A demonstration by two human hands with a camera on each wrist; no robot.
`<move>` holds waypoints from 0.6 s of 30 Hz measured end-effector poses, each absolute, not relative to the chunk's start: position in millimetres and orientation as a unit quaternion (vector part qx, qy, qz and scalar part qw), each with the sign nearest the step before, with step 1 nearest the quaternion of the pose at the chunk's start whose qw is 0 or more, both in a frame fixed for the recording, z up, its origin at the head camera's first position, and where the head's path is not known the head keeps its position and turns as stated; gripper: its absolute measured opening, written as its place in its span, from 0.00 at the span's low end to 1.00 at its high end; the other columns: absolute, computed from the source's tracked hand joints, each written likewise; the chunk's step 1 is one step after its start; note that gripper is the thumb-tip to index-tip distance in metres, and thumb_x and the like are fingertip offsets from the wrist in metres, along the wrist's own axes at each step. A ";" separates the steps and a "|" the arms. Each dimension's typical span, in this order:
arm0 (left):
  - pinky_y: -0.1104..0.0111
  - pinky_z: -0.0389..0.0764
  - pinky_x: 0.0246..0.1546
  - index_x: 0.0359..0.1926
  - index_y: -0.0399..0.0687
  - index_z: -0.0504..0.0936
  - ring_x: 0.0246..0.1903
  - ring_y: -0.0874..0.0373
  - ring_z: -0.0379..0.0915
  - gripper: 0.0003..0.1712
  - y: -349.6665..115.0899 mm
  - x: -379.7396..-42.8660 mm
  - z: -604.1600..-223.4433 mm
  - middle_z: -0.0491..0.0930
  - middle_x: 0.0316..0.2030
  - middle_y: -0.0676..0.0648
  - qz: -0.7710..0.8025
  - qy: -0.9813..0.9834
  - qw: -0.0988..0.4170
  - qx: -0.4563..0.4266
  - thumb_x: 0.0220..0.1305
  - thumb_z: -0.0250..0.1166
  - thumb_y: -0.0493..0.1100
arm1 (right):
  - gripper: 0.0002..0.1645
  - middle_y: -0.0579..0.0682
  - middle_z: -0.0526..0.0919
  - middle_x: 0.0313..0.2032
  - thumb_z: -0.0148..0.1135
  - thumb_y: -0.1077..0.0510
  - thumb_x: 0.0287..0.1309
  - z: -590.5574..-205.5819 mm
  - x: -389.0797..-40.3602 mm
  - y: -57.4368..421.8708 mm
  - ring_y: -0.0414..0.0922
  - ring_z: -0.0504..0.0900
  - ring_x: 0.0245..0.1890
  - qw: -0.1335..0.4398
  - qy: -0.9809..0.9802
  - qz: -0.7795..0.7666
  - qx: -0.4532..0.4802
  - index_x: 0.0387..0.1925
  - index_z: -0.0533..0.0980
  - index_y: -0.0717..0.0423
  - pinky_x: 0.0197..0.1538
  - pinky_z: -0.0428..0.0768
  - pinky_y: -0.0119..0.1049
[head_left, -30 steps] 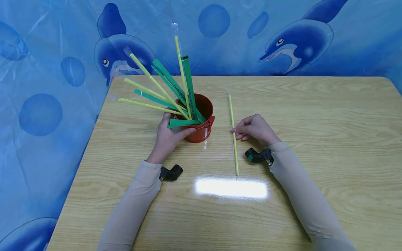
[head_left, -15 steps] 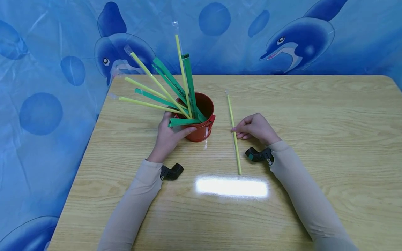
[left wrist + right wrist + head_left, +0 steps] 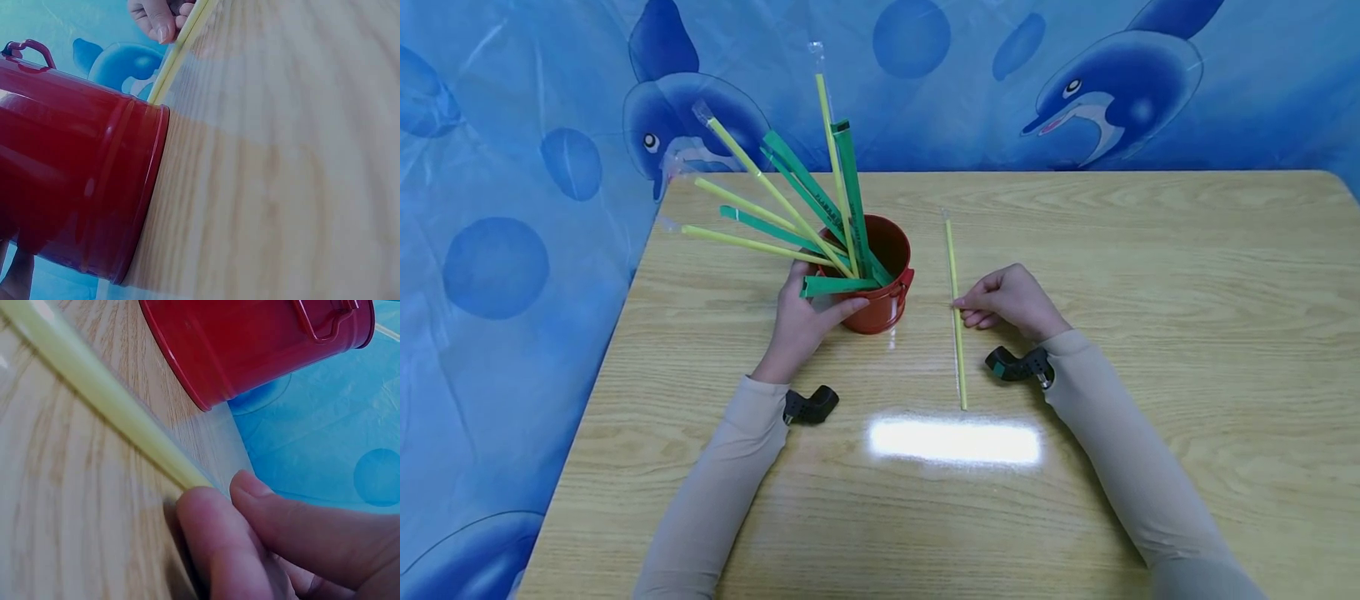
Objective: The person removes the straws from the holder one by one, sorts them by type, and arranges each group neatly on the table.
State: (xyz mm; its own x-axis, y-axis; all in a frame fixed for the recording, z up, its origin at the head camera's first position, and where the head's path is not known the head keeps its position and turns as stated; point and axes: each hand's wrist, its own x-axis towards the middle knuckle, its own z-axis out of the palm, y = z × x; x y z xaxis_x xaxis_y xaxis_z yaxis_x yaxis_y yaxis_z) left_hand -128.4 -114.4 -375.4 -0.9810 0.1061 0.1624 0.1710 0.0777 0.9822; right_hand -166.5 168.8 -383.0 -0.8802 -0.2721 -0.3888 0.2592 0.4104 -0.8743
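Loose yellow straw (image 3: 958, 342) comes first: it lies at the fingertips of the right hand (image 3: 1011, 300), whose thumb and finger pinch it near mid-length. Its long axis runs almost square to the far edge of the table (image 3: 1187, 333), one end towards that edge, the other towards the near side. The red bucket (image 3: 874, 315) stands on the other side of the straw, towards the surface's left edge, so the straw lies between bucket and right hand, apart from the bucket. The left hand (image 3: 805, 325) grips the bucket's wall, spread fairly wide, thumb along the near side. Yellow straws (image 3: 763, 179) and green strips (image 3: 847, 183) lean out of it, mostly towards the far left corner.

The left wrist view makes the straw seem to meet the bucket's base; only the head view shows the gap. That wrist view does show the base against the surface, which the head view hides. The right wrist view gives the pinch close up, but whether the straw's whole length rests on the table, I cannot tell.
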 end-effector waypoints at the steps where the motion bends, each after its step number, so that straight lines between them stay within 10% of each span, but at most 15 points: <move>1: 0.63 0.70 0.58 0.67 0.45 0.59 0.59 0.60 0.63 0.43 -114.6 -128.5 -374.9 0.68 0.60 0.48 -0.673 -0.733 0.025 -0.095 0.53 0.71 0.33 | 0.15 0.52 0.84 0.24 0.65 0.61 0.58 -382.5 -166.8 168.6 0.40 0.83 0.22 0.245 0.803 -0.543 -0.005 0.37 0.79 0.75 0.28 0.83 0.31; 18: 0.64 0.68 0.60 0.66 0.42 0.61 0.59 0.58 0.64 0.43 -115.9 -130.1 -377.9 0.69 0.59 0.45 -0.668 -0.735 0.040 -0.108 0.52 0.73 0.39 | 0.15 0.52 0.84 0.25 0.59 0.65 0.62 -383.3 -167.9 171.5 0.41 0.84 0.24 0.245 0.787 -0.566 -0.019 0.40 0.76 0.79 0.31 0.83 0.32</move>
State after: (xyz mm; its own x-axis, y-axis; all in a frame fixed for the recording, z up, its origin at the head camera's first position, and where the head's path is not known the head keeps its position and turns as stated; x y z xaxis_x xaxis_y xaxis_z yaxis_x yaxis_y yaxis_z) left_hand -130.1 -115.9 -377.9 -0.9734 0.1060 0.2029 0.2121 0.0846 0.9736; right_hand -167.9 171.5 -383.3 -0.8796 -0.3072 -0.3632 0.2464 0.3588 -0.9003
